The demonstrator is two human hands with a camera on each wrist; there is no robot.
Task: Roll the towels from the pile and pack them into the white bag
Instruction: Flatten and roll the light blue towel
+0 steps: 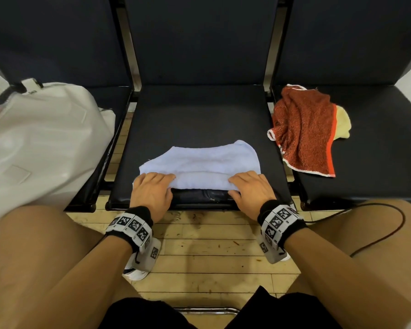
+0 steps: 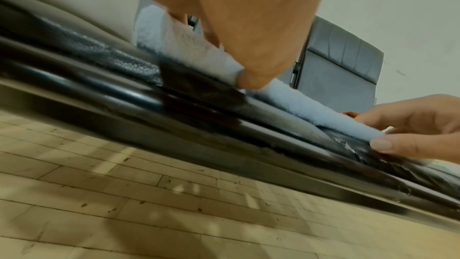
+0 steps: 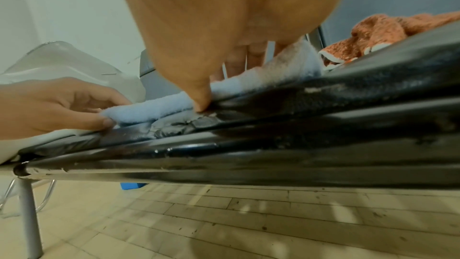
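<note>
A light blue towel (image 1: 204, 160) lies on the middle black seat (image 1: 199, 115), its near edge turned over into a small roll (image 2: 311, 105) (image 3: 154, 107). My left hand (image 1: 152, 188) pinches the roll's left end, thumb (image 2: 251, 80) under the edge and fingers on top. My right hand (image 1: 249, 188) pinches the right end the same way, thumb (image 3: 199, 97) tucked below. The white bag (image 1: 38, 143) slumps on the left seat. A rust-red towel (image 1: 304, 129) lies crumpled over a pale yellow one (image 1: 343, 124) on the right seat.
Three black seats stand in a row with metal bars between them. The seat's front edge (image 3: 273, 145) is cracked and worn. A black cable (image 1: 377, 224) runs over my right thigh. The wooden floor (image 1: 199, 252) and a white shoe (image 1: 138, 269) lie below.
</note>
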